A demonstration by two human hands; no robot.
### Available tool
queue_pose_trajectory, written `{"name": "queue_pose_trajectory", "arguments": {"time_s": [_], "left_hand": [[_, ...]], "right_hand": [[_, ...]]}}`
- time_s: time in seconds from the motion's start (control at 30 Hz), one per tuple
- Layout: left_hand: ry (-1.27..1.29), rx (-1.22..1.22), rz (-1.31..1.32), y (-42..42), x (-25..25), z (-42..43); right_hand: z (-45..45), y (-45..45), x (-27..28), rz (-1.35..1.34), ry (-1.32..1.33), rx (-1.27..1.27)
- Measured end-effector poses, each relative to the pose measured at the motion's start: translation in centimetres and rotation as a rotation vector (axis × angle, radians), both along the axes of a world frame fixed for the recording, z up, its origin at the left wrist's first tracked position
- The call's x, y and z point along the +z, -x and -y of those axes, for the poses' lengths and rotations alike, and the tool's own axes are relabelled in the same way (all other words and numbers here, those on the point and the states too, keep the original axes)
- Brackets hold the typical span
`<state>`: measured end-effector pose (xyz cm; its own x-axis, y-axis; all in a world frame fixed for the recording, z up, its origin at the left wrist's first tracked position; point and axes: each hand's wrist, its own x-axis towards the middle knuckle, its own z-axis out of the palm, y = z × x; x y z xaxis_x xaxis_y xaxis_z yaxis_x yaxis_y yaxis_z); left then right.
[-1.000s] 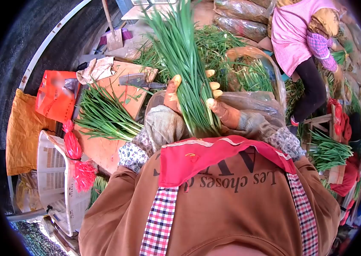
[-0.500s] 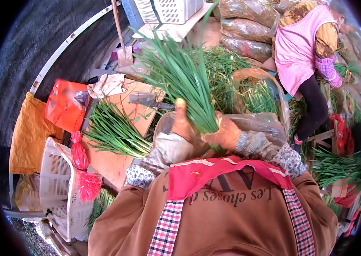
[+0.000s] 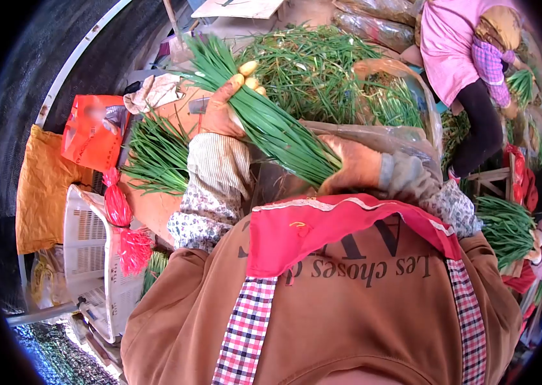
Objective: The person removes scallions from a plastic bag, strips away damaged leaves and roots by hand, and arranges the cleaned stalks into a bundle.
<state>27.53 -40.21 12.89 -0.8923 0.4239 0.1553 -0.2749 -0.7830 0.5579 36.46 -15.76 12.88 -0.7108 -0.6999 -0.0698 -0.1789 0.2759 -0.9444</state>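
A bundle of long green stalks (image 3: 277,131) lies slanted across the front of my apron, its leafy end toward the upper left. Wrapped round its upper part is my left hand (image 3: 229,106), in a stained glove with yellowish fingertips. My right hand (image 3: 351,163), gloved too, grips the lower ends at the right. To the left, a second pile of green stalks (image 3: 159,154) rests on a reddish-brown board (image 3: 155,215).
Loose green leaves (image 3: 309,70) lie heaped ahead beside a clear plastic bag (image 3: 434,115). At the left are an orange-red bag (image 3: 94,131), a white crate (image 3: 85,256) and red plastic strands (image 3: 117,205). A co-worker (image 3: 457,51) bends at the upper right.
The bundle has tipped from nearly upright to a slant toward the upper left. My left hand has moved up and left along it, while my right hand is at the lower ends.
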Motion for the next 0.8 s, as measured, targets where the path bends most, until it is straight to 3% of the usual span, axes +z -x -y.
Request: {"name": "queue_pose_trajectory", "arguments": {"time_s": [0.03, 0.07, 0.1, 0.17, 0.2, 0.33, 0.4, 0.47, 0.53, 0.6, 0.7, 0.73, 0.8], "left_hand": [[-0.047, 0.021, -0.007, 0.0, -0.3, -0.3], [-0.095, 0.042, -0.015, 0.0, -0.5, -0.6], [-0.2, -0.007, -0.059, -0.1, -0.3, -0.9], [-0.083, 0.179, 0.039, -0.9, 1.0, -1.5], [-0.023, 0.273, 0.089, -1.2, 1.5, -1.6], [-0.039, 0.367, 0.122, -1.2, 3.1, -2.3], [-0.037, 0.427, 0.09, -1.1, 4.4, -2.3], [0.005, 0.505, 0.018, -0.7, 6.0, -1.2], [0.033, 0.619, -0.098, 0.5, 6.9, 0.9], [-0.003, 0.682, -0.183, 1.9, 7.1, 3.5], [-0.047, 0.771, -0.209, 3.1, 7.6, 6.0], [-0.041, 0.79, -0.204, 3.1, 7.9, 6.2], [-0.048, 0.801, -0.149, 2.6, 8.9, 5.3]], "right_hand": [[-0.1, 0.6, 0.0, 0.337, 0.223, 0.097], [-1.2, 0.5, 0.5, 0.496, 0.239, 0.009], [-1.5, 1.6, -1.2, 0.474, 0.344, 0.061], [-2.3, 2.3, -2.0, 0.229, 0.395, -0.019], [-1.4, 0.9, 2.1, 0.208, 0.432, -0.067], [0.3, 1.6, 4.6, -0.513, -0.032, -0.267], [0.6, 2.9, 3.3, -0.602, 0.132, -0.325], [-0.1, 4.3, 3.8, -0.344, 0.475, -0.365], [-1.5, 4.8, 5.1, 0.13, 0.921, -0.297], [-5.5, 6.3, 5.1, 0.24, 0.944, -0.149], [-8.9, 10.0, 2.9, 0.217, 0.884, -0.424], [-8.6, 11.7, 2.9, 0.006, 0.532, -0.498], [-5.9, 11.2, 3.1, -1.09, -0.54, -0.711]]}}
